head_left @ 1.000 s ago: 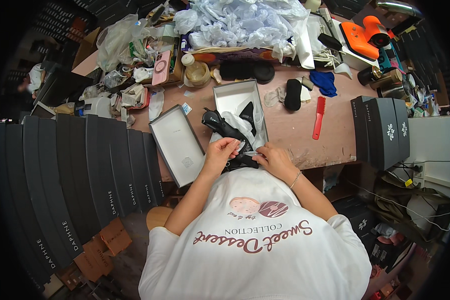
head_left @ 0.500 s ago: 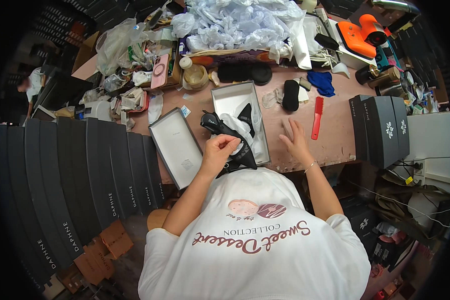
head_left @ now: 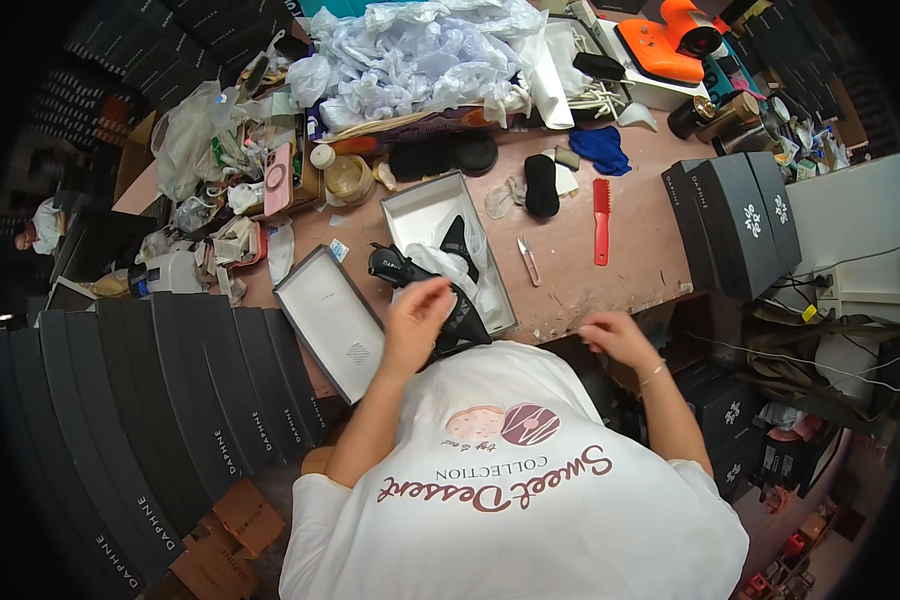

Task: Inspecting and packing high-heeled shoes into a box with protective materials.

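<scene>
My left hand is closed in a pinch above a black pointed shoe stuffed with white tissue; whether anything small is between the fingertips is hidden. The shoe leans over the near part of an open shoebox with a pale inside. A second black shoe lies in that box amid white tissue paper. At the table's near edge, my right hand has its fingers curled together, and their contents cannot be made out. Beyond it, small thread snips with a pinkish handle lie on the table.
The grey-lined box lid rests left of the shoebox. A red brush, black pad and blue cloth lie farther right. Dark shoeboxes stand at the right, and a long row lines the left. Crumpled tissue fills a carton behind.
My right hand has drawn back toward the table's near edge, its spread fingers now curled. The snips have come into sight. My left hand stays pinched over the shoe. The whole view has shifted.
</scene>
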